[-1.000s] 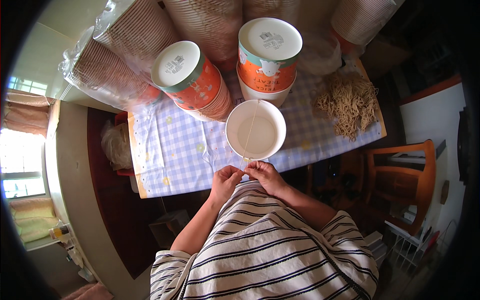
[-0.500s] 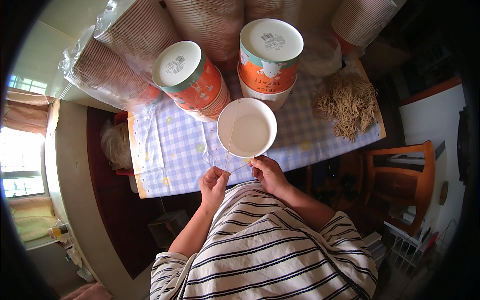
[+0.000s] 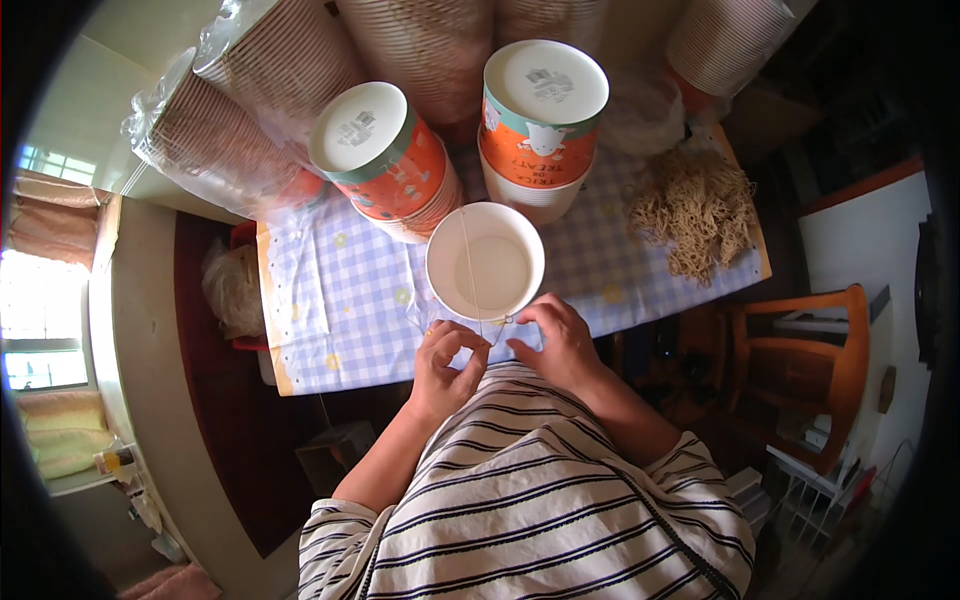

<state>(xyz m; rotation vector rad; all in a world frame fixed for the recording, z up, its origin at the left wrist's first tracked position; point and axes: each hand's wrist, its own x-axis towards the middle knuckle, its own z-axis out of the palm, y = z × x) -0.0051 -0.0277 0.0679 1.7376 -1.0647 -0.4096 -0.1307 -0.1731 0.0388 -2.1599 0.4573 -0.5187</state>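
Observation:
A white paper bucket (image 3: pixel 520 225) stands upright at the near edge of the table, its mouth towards me. Thin tan string (image 3: pixel 471 262) runs from the bucket's far rim across its mouth, down to my hands. Just below the near rim, my left hand (image 3: pixel 447 365) pinches this string between thumb and forefinger. To its right, my right hand (image 3: pixel 562 342) has thumb and forefinger apart, with a small loop of the string close to the forefinger's tip. Whether the loop touches that finger is hard to see.
Behind the bucket stand two upturned stacks of orange and green buckets, a left stack (image 3: pixel 400 160) and a right stack (image 3: pixel 540 130). Plastic-wrapped bucket stacks (image 3: pixel 215 140) line the back. A tangled string heap (image 3: pixel 695 215) lies at the right, and a wooden chair (image 3: pixel 800 370) stands beyond.
My right thumb and forefinger have come apart from their pinch on the string. My left hand has moved right, towards the right hand. The bucket has shifted slightly left and nearer.

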